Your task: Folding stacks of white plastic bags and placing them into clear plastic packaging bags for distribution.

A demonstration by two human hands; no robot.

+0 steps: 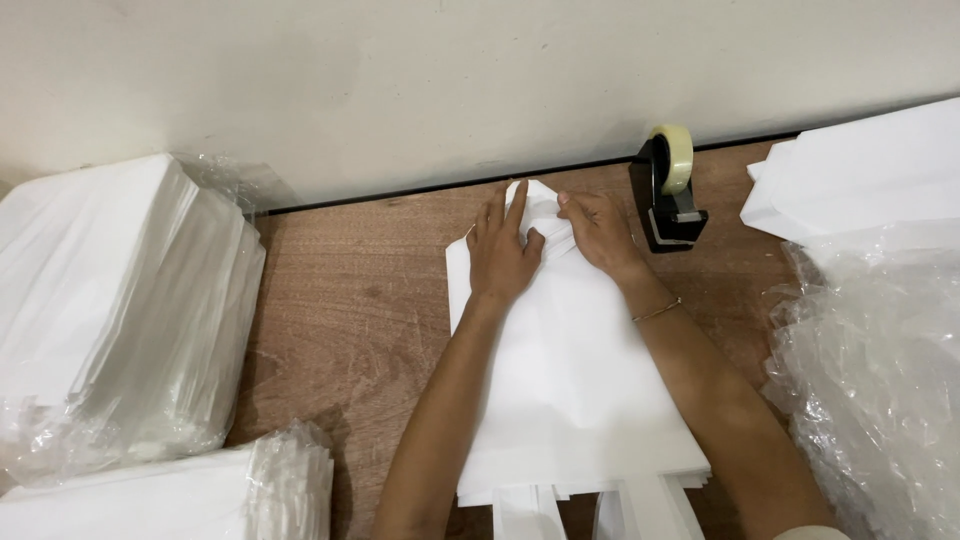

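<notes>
A white paper bag lies flat on the table, its far end close to the wall, its handles toward the person; the tape dispenser stands just right of that far end. The left hand lies spread, fingers flat, pressing the bag's far end down; the right hand pinches the paper there and bends it over into a fold, so the folding looks begun but not finished; no tape shows on the fold. Left of the bag sit wrapped stacks of white paper goods; right of the dispenser lies another white stack with loose clear plastic nearer the person.
</notes>
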